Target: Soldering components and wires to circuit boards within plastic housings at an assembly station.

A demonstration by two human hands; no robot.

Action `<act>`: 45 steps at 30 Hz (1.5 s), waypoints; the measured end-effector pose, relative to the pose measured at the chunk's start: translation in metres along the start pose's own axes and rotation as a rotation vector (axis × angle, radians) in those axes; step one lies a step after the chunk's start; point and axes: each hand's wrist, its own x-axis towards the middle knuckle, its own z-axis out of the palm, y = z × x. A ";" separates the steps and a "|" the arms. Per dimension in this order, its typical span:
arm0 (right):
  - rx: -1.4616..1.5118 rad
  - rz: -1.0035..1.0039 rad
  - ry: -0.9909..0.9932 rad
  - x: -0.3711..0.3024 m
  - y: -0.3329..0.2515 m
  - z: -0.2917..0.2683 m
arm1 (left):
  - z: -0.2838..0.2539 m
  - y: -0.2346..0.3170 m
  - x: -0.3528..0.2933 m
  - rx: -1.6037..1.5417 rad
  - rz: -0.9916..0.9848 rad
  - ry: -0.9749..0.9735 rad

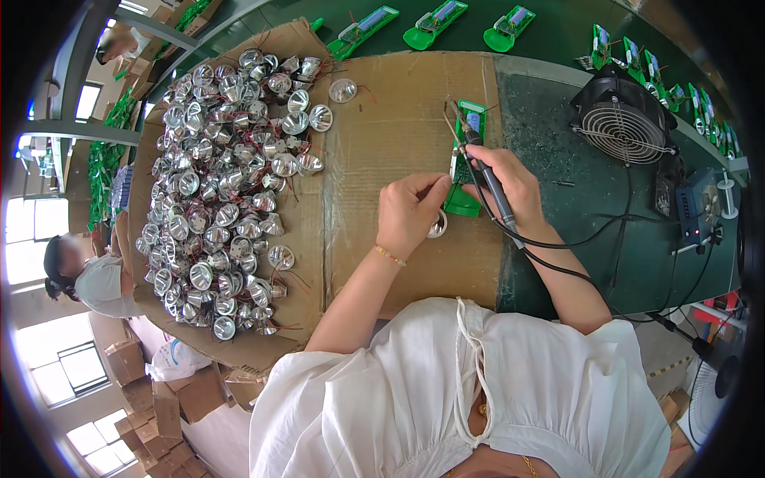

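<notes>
My right hand grips a soldering iron with a dark handle, its tip pointing up and left over a green plastic housing. The housing lies on the cardboard sheet and holds a small circuit board and a bluish-white part. With fingers pinched together, my left hand is at the housing's left edge. What those fingers hold is too small to make out. A shiny reflector cup shows partly beneath the left hand, beside the lower end of the housing.
Many silver reflector cups with thin red wires fill a cardboard tray at the left. Green housings line the far edge. A black fan and a blue soldering station stand at the right, with cables across the green mat. Another person sits far left.
</notes>
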 end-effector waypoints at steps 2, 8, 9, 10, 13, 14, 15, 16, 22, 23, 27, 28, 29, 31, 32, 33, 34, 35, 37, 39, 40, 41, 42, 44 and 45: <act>0.012 0.021 -0.007 -0.001 0.001 0.001 | 0.005 -0.002 0.001 -0.011 0.060 0.066; 0.077 0.040 -0.025 0.003 0.003 0.001 | 0.000 -0.006 0.008 0.006 -0.046 -0.015; 0.079 0.041 -0.041 0.004 0.003 0.002 | -0.001 -0.008 0.009 0.014 -0.045 -0.026; 0.096 0.043 -0.037 0.005 0.003 0.002 | -0.001 -0.012 0.010 0.006 -0.009 -0.015; 0.091 0.055 -0.037 0.004 0.002 0.002 | 0.001 -0.013 0.010 0.006 0.037 -0.006; 0.093 0.061 -0.055 0.005 0.001 0.001 | 0.000 -0.012 0.009 0.012 0.050 0.004; 0.095 0.067 -0.050 0.004 0.001 0.002 | 0.000 -0.013 0.009 0.016 0.050 -0.002; 0.108 0.088 -0.058 0.004 0.001 0.003 | -0.002 -0.013 0.008 0.009 0.047 -0.006; 0.135 0.086 -0.032 0.001 0.003 0.003 | -0.002 -0.010 0.009 -0.026 0.019 -0.042; 0.127 0.091 -0.034 0.001 0.003 0.004 | -0.002 -0.010 0.009 -0.041 0.009 -0.050; 0.156 0.096 -0.038 0.003 0.001 0.007 | -0.005 -0.015 0.009 -0.022 0.043 -0.056; 0.157 0.096 -0.036 0.003 0.000 0.008 | -0.007 -0.013 0.008 0.039 0.071 -0.073; 0.118 0.084 -0.005 0.002 -0.001 0.010 | -0.007 -0.012 0.007 0.099 0.100 -0.091; 0.079 0.070 0.027 0.001 0.000 0.013 | -0.006 -0.005 0.003 0.206 0.197 -0.097; 0.062 0.054 0.045 0.000 0.000 0.013 | -0.006 -0.003 0.001 0.312 0.293 -0.101; 0.045 0.038 0.063 0.000 0.000 0.013 | -0.006 -0.003 0.000 0.312 0.295 -0.100; 0.044 0.036 0.064 -0.001 -0.001 0.013 | -0.005 -0.003 0.001 0.377 0.348 -0.100; 0.061 0.049 0.052 -0.001 -0.003 0.013 | -0.006 -0.003 0.001 0.443 0.400 -0.097; 0.078 0.058 0.043 -0.001 -0.005 0.013 | -0.007 -0.001 0.000 0.460 0.394 -0.106; 0.072 0.060 0.033 -0.002 -0.002 0.015 | -0.006 -0.002 0.002 0.476 0.393 -0.113; 0.069 0.054 0.036 -0.003 0.000 0.014 | -0.005 -0.005 0.004 0.438 0.373 -0.122; 0.071 0.065 0.016 -0.002 -0.001 0.013 | -0.008 -0.004 0.004 0.407 0.358 -0.121; 0.070 0.076 -0.003 -0.001 -0.002 0.011 | -0.009 -0.001 0.002 0.412 0.371 -0.107; 0.102 0.051 0.031 0.000 0.000 0.008 | -0.005 0.004 0.000 0.417 0.267 -0.072; 0.133 0.043 0.058 0.001 0.002 0.003 | -0.004 0.005 -0.001 0.505 0.266 -0.049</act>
